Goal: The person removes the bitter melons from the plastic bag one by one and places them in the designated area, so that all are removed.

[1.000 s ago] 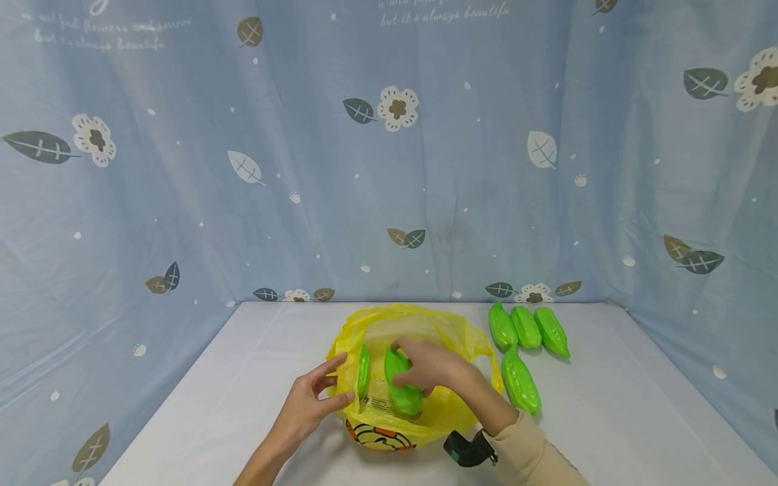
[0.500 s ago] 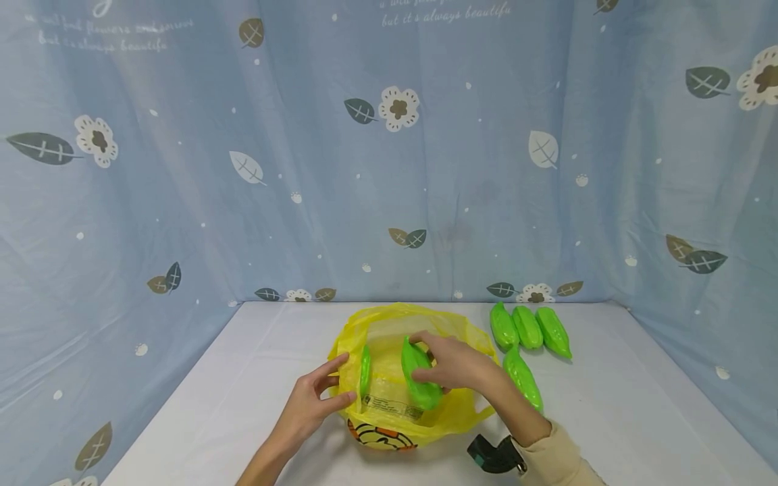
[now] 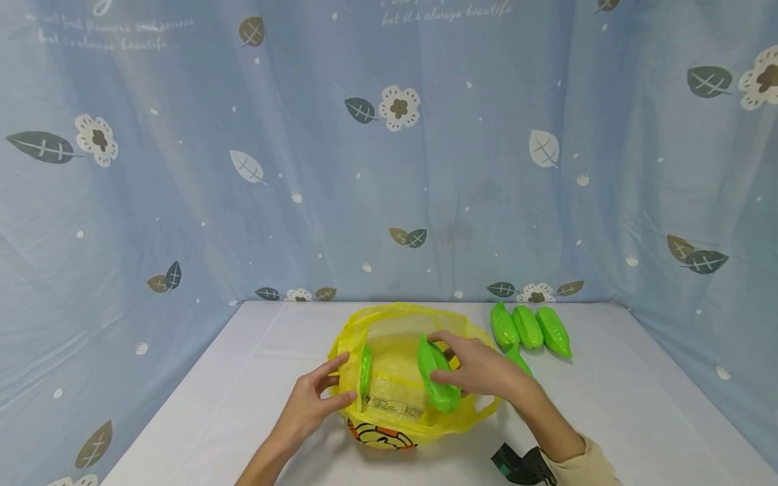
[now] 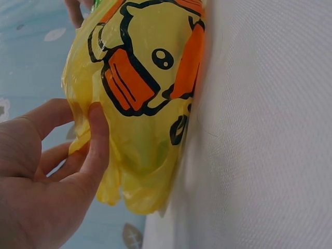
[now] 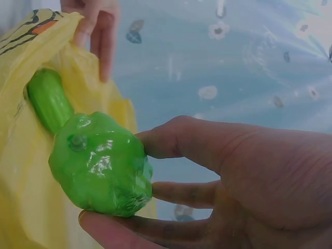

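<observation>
Vegetable (image 3: 433,386) at the mouth of a yellow bag (image 3: 446,420)

It's glossy green, with the right hand's (image 3: 477,364) fingers and thumb curled round it; how deep it sits, I can't tell. The left hand (image 3: 313,397) pinches the bag's edge, beside another vegetable (image 3: 365,370) inside. Four more vegetables (image 3: 528,328) lie on the white counter (image 3: 267,371), before a blue curtain (image 3: 328,182).

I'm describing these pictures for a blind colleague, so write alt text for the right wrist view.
A right hand grips a glossy green vegetable-shaped piece, seen end-on, at the mouth of a yellow plastic bag. A second green piece shows inside, and the left hand holds the bag's edge at upper left, before a blue patterned cloth.
</observation>
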The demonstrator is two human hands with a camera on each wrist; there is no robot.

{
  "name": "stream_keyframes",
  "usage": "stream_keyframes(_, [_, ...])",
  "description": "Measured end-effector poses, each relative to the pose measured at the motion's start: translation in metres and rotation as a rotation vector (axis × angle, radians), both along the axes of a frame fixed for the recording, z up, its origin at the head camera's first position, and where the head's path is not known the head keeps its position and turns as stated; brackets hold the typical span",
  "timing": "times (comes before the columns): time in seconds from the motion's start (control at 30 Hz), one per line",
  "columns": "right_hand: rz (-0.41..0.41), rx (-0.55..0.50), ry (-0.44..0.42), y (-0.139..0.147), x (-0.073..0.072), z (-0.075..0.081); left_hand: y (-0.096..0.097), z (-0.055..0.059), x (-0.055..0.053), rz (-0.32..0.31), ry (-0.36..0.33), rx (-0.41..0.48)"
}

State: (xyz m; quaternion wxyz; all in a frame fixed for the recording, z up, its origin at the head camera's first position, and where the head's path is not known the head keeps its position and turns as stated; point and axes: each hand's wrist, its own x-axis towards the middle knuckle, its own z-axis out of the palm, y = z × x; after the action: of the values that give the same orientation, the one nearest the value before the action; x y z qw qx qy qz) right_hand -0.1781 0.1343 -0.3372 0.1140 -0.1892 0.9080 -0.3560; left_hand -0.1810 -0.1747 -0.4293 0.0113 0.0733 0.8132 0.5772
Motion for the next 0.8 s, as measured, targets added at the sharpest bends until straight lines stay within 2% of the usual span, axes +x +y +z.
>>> stream_keyframes(0.37, [-0.005, -0.071, -0.036, 0.021, 0.007, -0.001, 0.000, 0.001, 0.001, -0.005, -0.008, 0.016])
stream_keyframes(0.8, [-0.012, -0.049, -0.036, 0.042, 0.014, 0.000, -0.001, 0.001, 0.001, -0.005, -0.005, 0.008])
